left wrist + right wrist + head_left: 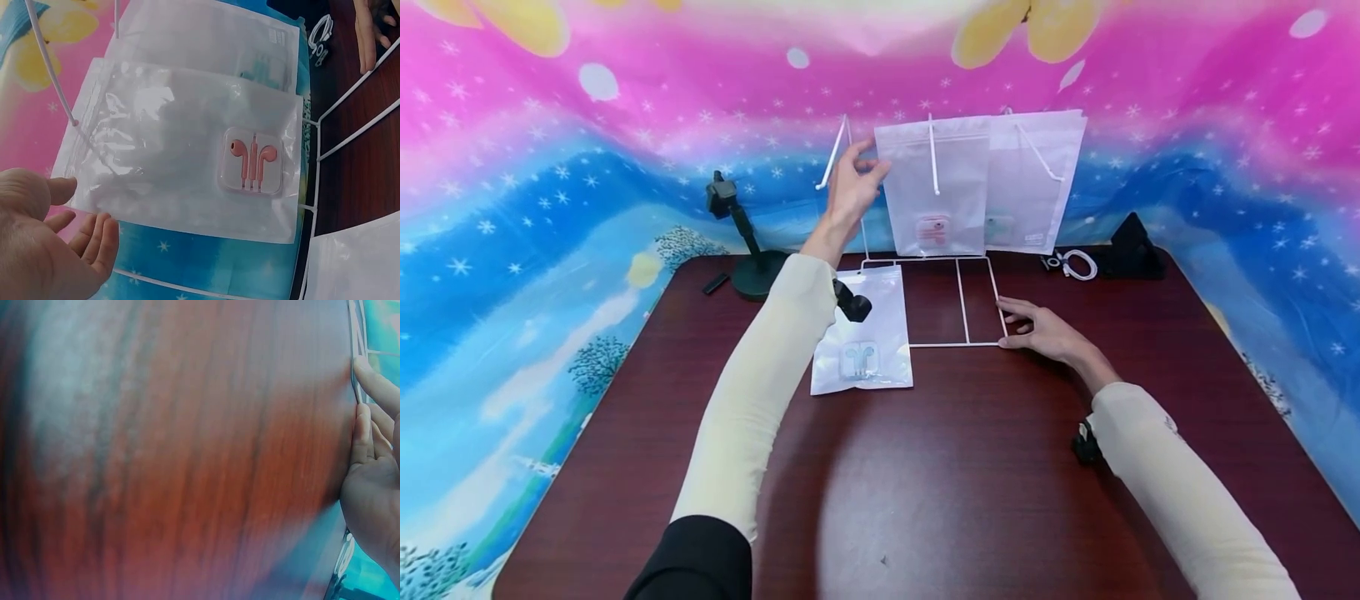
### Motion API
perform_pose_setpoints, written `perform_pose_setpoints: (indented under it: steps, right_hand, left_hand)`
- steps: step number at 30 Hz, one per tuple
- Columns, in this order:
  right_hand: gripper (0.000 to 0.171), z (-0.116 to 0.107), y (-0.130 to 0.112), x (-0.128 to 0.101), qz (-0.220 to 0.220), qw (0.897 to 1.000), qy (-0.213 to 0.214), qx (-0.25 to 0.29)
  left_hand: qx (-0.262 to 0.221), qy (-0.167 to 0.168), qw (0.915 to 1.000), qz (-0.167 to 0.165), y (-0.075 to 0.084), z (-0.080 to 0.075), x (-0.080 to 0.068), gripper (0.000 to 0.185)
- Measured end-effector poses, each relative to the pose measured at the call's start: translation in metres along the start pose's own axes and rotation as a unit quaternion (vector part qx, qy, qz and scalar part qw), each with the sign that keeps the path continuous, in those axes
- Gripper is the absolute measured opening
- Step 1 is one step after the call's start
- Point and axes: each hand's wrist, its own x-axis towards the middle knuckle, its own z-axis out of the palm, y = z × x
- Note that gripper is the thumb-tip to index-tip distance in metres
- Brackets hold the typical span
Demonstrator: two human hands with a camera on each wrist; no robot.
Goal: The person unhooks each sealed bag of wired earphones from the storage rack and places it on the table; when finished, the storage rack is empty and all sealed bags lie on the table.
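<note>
My left hand (854,185) is raised at the upper left edge of a white zip bag (917,179), its thumb and fingers apart with nothing between them. This bag hangs on the middle hook (933,154) of a white wire rack; pink earphones (252,161) in a clear case show through its lower part. Behind it, another bag (1033,187) with a pale green item hangs from the right hook. With straight fingers, my right hand (1045,332) touches the right side of the rack's base (964,302) near its front corner.
A third bag (880,308) with pale earphones lies over the base's left side. The left hook (831,154) is bare. Behind stand a black stand (748,242) at left, and a coiled white cable (1081,265) beside a black holder (1133,250) at right.
</note>
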Motion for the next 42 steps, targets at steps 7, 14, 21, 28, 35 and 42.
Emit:
perform_pose_setpoints:
  steps: [7,14,21,28,35,42]
  right_hand:
    - [0.083,0.000,-0.003,-0.003,-0.001,1.000,-0.002,-0.006]
    - [0.078,0.001,-0.026,-0.012,0.009,1.000,-0.009,0.007]
    - [0.081,0.001,-0.015,-0.009,0.004,1.000,-0.007,0.006]
    - [0.081,0.000,0.001,-0.002,0.000,1.000,-0.004,-0.008]
    - [0.081,0.001,0.000,-0.001,0.009,1.000,-0.008,-0.014]
    - [0.081,0.000,-0.001,-0.002,0.001,1.000,-0.008,-0.019]
  left_hand:
    - [0.021,0.012,0.9995,0.018,-0.001,0.000,-0.005,0.030]
    - [-0.014,0.005,0.9995,0.028,0.001,0.000,-0.010,0.014]
    - [-0.054,-0.029,0.9978,0.027,0.003,0.000,-0.019,0.008]
    - [-0.020,-0.042,0.9983,0.036,0.011,-0.002,-0.035,0.017]
    - [-0.001,-0.057,0.9970,0.053,0.014,-0.007,-0.052,0.026]
    - [0.007,-0.056,0.9970,0.053,0.014,-0.014,-0.067,0.025]
